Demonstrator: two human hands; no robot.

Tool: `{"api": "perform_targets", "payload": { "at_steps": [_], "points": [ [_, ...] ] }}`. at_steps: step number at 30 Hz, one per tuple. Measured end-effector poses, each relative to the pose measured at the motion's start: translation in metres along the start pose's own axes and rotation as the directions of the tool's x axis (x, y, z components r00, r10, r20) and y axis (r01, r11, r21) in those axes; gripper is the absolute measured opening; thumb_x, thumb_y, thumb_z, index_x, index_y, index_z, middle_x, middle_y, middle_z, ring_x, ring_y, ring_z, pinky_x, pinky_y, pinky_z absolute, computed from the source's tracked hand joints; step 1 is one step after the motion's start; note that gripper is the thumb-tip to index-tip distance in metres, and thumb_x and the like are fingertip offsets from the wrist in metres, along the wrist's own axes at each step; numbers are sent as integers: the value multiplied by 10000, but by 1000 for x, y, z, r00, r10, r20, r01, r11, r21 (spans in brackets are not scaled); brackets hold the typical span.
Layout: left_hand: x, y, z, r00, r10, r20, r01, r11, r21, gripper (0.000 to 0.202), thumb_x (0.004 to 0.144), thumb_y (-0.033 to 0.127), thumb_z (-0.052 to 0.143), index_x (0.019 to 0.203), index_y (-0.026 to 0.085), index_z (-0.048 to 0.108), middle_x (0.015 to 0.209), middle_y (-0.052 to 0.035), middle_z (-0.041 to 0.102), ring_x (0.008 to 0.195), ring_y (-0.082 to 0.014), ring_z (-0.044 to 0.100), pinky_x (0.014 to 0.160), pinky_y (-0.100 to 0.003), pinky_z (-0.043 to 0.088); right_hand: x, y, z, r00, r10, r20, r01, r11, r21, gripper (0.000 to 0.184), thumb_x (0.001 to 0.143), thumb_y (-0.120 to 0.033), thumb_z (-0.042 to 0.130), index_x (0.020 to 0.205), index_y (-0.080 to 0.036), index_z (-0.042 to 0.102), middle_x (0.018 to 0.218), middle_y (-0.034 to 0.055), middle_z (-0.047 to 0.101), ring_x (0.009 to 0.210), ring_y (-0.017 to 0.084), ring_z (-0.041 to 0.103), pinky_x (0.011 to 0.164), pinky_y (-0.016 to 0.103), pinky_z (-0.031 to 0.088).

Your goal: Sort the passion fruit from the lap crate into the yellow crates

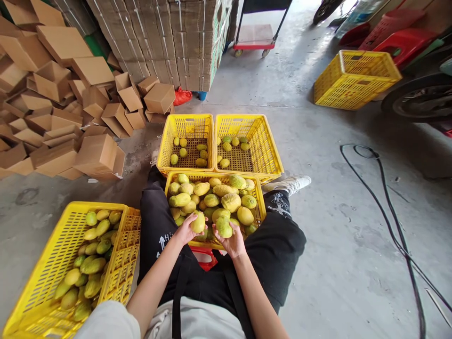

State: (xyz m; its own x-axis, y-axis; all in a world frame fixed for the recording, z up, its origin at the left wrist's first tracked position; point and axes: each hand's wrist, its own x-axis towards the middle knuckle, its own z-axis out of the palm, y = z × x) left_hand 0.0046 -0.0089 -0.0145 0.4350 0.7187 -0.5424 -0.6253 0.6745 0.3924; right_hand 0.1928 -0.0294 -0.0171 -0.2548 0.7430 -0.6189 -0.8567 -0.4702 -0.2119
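My left hand (186,230) is closed round a yellow oval fruit (198,222). In my right hand (234,242) is a greener, rounder fruit (224,227), its skin blotched with yellow. Both hands are side by side above the near edge of a full yellow crate (262,202), which sits between my knees. Green and yellow fruits (231,202) are heaped in it, some long, some round. Beyond it stand two more yellow crates, the left one (159,150) and the right one (271,146), each with a few fruits on the bottom.
A deep yellow crate (35,263) of fruit stands at my left. Cardboard boxes (95,153) are piled at the far left beside stacked flat cardboard (158,42). A yellow crate (353,84), a trolley (254,37) and a black cable (391,221) are on the floor further off.
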Motion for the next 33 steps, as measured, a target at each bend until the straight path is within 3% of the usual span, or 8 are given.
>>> {"api": "perform_targets", "payload": {
  "at_steps": [6,13,17,22,30,33],
  "points": [
    [1,2,2,997,-53,55,57,995,-77,392,820,356,493,1129,122,550,977,-141,651,815,-248,642,625,-350,506,0,1,0,999,-37,3,37,999,-21,232,704,-239,664,927,-204,613,854,48,705,975,279,646,746,471,572],
    [2,2,4,998,-63,24,66,982,-178,350,852,302,445,1109,97,564,1002,-160,664,903,-270,644,735,-390,510,0,0,3,991,2,131,-1,1000,-6,264,727,-295,571,979,-224,608,1027,66,696,1076,280,598,875,540,490],
    [3,2,2,998,-63,-7,62,992,-110,324,846,340,499,1042,98,585,1000,-151,658,835,-246,656,609,-307,524,-1,-1,5,990,21,138,-20,1000,-5,298,731,-282,525,1011,-217,603,1055,78,689,1105,279,582,888,539,482],
    [5,0,-2,991,-31,-128,28,999,-21,286,773,368,612,945,142,577,864,-80,642,664,-182,641,430,-216,453,-4,-3,7,992,-1,128,0,1000,6,317,738,-305,547,1031,-197,600,982,84,705,1040,277,619,833,500,529],
    [2,0,3,992,-43,-121,49,998,43,322,711,292,677,977,147,564,829,-56,616,633,-161,620,439,-210,438,-2,3,7,993,-79,83,84,994,-63,472,673,-173,674,1119,-266,554,983,29,692,980,249,647,842,465,541],
    [2,-2,3,991,-42,-130,51,997,62,309,714,277,670,973,153,557,836,-61,623,633,-162,623,445,-215,433,-2,4,6,992,-79,98,87,993,-83,452,688,-198,679,1110,-296,552,1001,14,688,1002,248,640,862,477,527]
  ]
}}
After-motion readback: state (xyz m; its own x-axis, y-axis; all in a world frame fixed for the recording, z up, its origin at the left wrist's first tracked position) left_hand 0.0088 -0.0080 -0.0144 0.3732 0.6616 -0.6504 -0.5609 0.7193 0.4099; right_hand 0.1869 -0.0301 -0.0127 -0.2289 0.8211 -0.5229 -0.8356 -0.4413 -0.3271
